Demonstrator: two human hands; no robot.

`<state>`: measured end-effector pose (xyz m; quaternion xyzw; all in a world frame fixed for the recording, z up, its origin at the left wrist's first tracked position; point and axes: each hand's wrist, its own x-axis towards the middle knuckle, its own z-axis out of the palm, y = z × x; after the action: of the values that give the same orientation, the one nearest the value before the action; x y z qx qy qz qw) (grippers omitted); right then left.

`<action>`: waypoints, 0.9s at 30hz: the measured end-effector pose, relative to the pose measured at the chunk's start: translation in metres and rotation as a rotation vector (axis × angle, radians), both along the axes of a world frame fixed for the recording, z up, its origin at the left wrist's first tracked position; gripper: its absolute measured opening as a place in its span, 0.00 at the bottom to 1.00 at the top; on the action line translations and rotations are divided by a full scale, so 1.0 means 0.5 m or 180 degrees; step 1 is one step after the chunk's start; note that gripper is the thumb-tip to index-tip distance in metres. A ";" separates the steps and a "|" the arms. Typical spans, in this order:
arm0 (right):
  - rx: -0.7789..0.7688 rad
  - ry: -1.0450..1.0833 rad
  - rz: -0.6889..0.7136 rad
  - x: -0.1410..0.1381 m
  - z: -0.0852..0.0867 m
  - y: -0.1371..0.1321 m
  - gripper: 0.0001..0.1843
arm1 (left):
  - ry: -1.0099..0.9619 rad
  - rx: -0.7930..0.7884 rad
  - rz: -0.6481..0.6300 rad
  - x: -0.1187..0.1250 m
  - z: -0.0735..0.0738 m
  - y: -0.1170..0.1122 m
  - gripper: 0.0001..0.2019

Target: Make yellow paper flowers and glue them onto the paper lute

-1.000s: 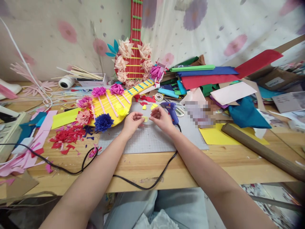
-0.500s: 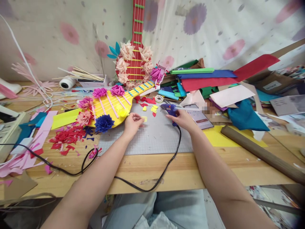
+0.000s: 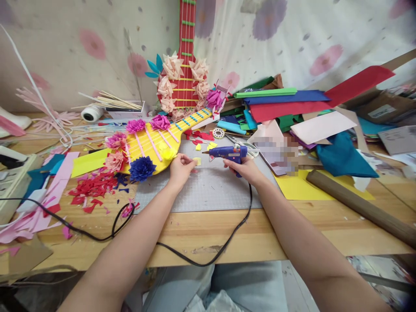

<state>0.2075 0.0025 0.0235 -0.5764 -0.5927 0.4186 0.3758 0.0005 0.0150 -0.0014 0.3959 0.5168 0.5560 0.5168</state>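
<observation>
My right hand (image 3: 245, 169) is closed round the handle of a blue hot glue gun (image 3: 229, 152), its nozzle aimed left. My left hand (image 3: 182, 169) pinches a small yellow paper petal (image 3: 197, 161) between thumb and fingertips, a short way left of the nozzle. Just behind that hand lies a yellow paper guitar (image 3: 146, 145) with pink strips and paper flowers on it. A dark blue paper flower (image 3: 142, 169) sits on its near edge. A few loose yellow and red petals (image 3: 198, 147) lie beyond my hands on the grey cutting mat (image 3: 208, 195).
A red guitar (image 3: 187, 56) with pale flowers stands at the back. Paper sheets (image 3: 289, 110) pile up at the right, near a phone and a brown roll (image 3: 357, 206). Red scraps (image 3: 94, 188) lie left. The black cord (image 3: 227, 240) loops along the front edge.
The glue gun has turned and come nearer, its nozzle now pointing left toward the petal. Scissors behind it are now in view. My left hand has barely moved.
</observation>
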 end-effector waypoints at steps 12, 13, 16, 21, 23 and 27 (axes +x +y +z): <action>0.0116 -0.0307 0.0129 0.009 -0.011 0.005 0.22 | 0.0022 0.0008 0.0035 0.000 0.003 -0.001 0.14; 0.0115 -0.0328 0.0128 0.010 -0.012 0.005 0.22 | 0.0015 0.0007 0.0036 0.000 0.003 -0.001 0.14; 0.0165 -0.0362 0.0146 0.011 -0.016 0.006 0.22 | 0.0010 -0.0004 0.0048 0.001 0.002 0.000 0.14; 0.0181 -0.0392 0.0117 0.009 -0.017 0.008 0.21 | 0.0022 -0.0029 0.0070 0.002 0.002 0.001 0.14; 0.0112 -0.0393 0.0100 0.009 -0.017 0.008 0.21 | 0.0033 -0.0028 0.0072 0.002 0.002 0.001 0.14; 0.0086 -0.0367 0.0135 0.010 -0.017 0.009 0.21 | 0.0036 -0.0042 0.0061 0.001 0.003 0.000 0.14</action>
<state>0.2123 0.0068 0.0148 -0.5817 -0.6311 0.3845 0.3398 0.0010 0.0149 0.0003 0.3907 0.5271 0.5553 0.5110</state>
